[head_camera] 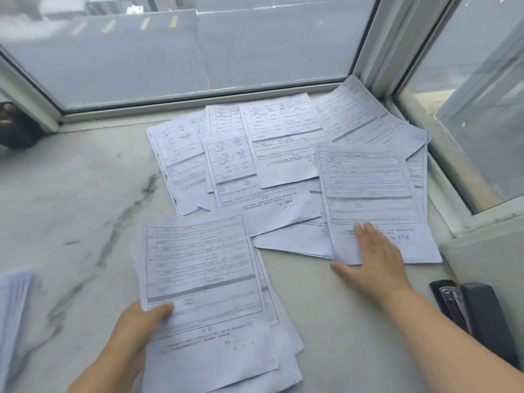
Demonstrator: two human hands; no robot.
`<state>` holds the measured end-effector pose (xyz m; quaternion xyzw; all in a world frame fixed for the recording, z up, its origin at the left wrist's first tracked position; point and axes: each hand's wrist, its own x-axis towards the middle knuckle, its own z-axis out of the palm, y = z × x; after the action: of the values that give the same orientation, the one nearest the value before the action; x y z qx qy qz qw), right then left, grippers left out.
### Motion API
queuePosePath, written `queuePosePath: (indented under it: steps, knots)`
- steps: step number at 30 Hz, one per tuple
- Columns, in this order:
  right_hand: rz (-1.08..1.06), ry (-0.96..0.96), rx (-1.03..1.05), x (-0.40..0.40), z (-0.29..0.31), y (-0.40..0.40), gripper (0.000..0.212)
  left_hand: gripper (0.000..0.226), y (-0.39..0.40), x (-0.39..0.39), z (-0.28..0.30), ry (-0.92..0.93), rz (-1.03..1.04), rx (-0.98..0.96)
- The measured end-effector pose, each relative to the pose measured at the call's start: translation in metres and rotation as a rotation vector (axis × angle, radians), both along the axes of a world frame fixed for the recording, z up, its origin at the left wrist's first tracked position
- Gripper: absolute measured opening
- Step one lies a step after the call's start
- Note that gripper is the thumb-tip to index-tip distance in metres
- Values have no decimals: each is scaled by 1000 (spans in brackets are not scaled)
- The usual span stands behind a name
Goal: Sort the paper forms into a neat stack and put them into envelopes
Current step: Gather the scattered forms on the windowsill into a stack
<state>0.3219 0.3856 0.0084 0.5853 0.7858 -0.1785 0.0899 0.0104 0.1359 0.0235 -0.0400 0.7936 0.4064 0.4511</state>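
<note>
Several printed paper forms (283, 143) lie spread and overlapping on the marble sill by the window. Nearer me, a rough stack of forms (207, 279) is held at its left edge by my left hand (136, 327), thumb on top and fingers underneath. My right hand (374, 259) rests with straight fingers on the lower part of another form (368, 194) at the right; its thumb lies on the sill beside that sheet's curled lower-left corner. No envelope can be made out.
A black stapler (476, 313) lies at the right edge by my right forearm. More white paper (14, 302) shows at the far left. A dark object (17, 129) sits in the left window corner. Window frames (442, 177) bound the sill at back and right.
</note>
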Motion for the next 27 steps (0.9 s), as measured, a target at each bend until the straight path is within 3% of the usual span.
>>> queuePosePath:
  steps: [5,9,11,13,17,21,23,25,27]
  knots:
    - [124,131,262,-11,-16,-41,74,21,-37,-56,-4,-4,92,-2]
    - [-281,287,109,-16,4,-32,49,22,-48,-78,-9,-39,75,23]
    - [-487,425,162,-24,16,-28,32,20,-50,-82,-10,-56,58,42]
    - [-653,490,236,-33,26,-25,29,18,-53,-85,-9,-69,43,61]
    - [-646,443,341,-33,37,-6,50,17,-57,-89,-11,-118,37,76]
    - [-325,114,30,-32,28,10,65,20,-53,-91,-13,-94,4,77]
    - [-328,-61,-112,-37,17,8,102,19,-49,-88,-15,-81,-11,81]
    - [-321,-133,-105,-43,7,5,117,18,-44,-82,-16,-85,-26,86]
    - [-308,-140,-61,-44,4,3,114,17,-36,-75,-16,-84,-32,91]
